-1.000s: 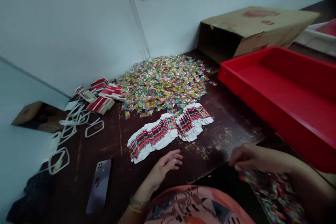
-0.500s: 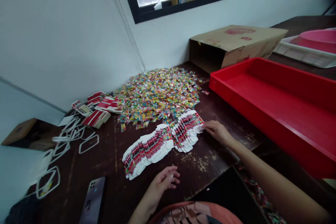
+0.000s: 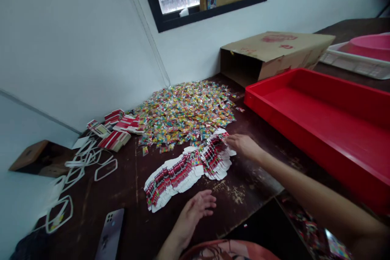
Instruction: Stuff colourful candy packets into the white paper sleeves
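A fanned row of red-and-white printed cards lies across the dark table, its right part overlapping at an angle. At the right end of that row, my right hand has its fingers closed on the edge of the top cards; its fingertips are partly hidden. My left hand hovers in front of the row, fingers loosely apart and holding nothing. Just behind the cards spreads a large heap of small clear packets with many-coloured contents.
A deep red tray stands at the right, with an open cardboard box behind it. At the left are stacked card bundles, white loops and a phone. Colourful pieces lie below the table edge.
My right hand has moved a little left and up, over the end of the card row. My left hand has shifted slightly right, and its fingers have straightened. The view has tilted slightly.
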The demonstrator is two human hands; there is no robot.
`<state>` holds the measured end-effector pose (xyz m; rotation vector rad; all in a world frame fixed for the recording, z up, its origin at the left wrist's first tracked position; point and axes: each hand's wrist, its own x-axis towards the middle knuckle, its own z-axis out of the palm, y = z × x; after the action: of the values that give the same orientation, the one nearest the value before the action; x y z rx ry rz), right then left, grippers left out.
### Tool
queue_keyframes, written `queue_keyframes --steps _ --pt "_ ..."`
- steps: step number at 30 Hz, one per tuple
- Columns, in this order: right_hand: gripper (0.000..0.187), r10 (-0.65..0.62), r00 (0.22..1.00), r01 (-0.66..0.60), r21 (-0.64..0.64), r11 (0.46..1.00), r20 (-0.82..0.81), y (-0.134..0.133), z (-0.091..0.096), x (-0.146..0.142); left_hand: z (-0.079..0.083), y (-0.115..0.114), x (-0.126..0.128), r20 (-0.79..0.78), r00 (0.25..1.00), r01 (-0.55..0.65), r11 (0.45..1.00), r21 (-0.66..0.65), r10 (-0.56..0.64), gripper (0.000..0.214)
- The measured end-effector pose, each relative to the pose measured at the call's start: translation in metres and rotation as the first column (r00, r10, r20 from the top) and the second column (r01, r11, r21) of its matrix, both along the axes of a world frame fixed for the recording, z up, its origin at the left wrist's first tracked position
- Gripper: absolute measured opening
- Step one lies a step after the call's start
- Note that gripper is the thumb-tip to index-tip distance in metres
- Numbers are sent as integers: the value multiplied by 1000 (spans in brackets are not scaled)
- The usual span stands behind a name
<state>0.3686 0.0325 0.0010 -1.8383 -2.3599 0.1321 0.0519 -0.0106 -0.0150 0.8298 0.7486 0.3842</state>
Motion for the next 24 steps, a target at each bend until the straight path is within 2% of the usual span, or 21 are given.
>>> queue_keyframes --steps 2,4,5,7,10,14,16,17,19,20,21,22,24 --pt "27 109 993 -107 49 993 -41 -32 3 -48 3 2 0 145 983 -104 991 -79 115 57" --pt "26 306 938 -273 194 942 -166 -62 -1 -95 6 4 0 181 958 -195 968 -156 222 51" --pt "25 353 905 -295 250 922 -238 -73 -4 -114 6 5 0 144 953 -239 955 -177 266 45" --pt "28 320 868 -216 292 932 -379 -81 -8 -138 7 5 -1 21 951 -300 937 -179 308 38" --pt "28 192 832 -91 213 973 -520 -70 -6 -144 7 0 -2 -93 968 -245 957 -158 232 34" --pt "12 179 683 -246 7 969 -708 -55 5 -136 8 -10 -6 -105 986 -149 972 -182 132 25" --pt "13 127 607 -347 -118 930 -784 -52 12 -132 12 -13 -8 -88 993 -96 972 -213 79 24" --pt "14 106 567 -418 -174 892 -817 -51 15 -130 15 -14 -10 -68 997 -56 969 -240 40 24" --pt "17 82 476 -581 -243 777 -875 -49 19 -124 20 -13 -12 -33 997 67 968 -242 -77 28" --pt "19 71 435 -644 -255 722 -898 -49 20 -122 21 -13 -13 -59 990 114 977 -179 -126 29" --pt "20 54 404 -673 -256 693 -913 -48 19 -121 21 -12 -14 -123 982 133 988 -82 -142 29" --pt "21 29 385 -666 -256 701 -922 -49 17 -121 19 -11 -14 -207 971 125 992 33 -115 29" --pt "21 -67 356 -556 -269 786 -932 -55 9 -126 10 -13 -13 -350 936 50 971 234 36 33"
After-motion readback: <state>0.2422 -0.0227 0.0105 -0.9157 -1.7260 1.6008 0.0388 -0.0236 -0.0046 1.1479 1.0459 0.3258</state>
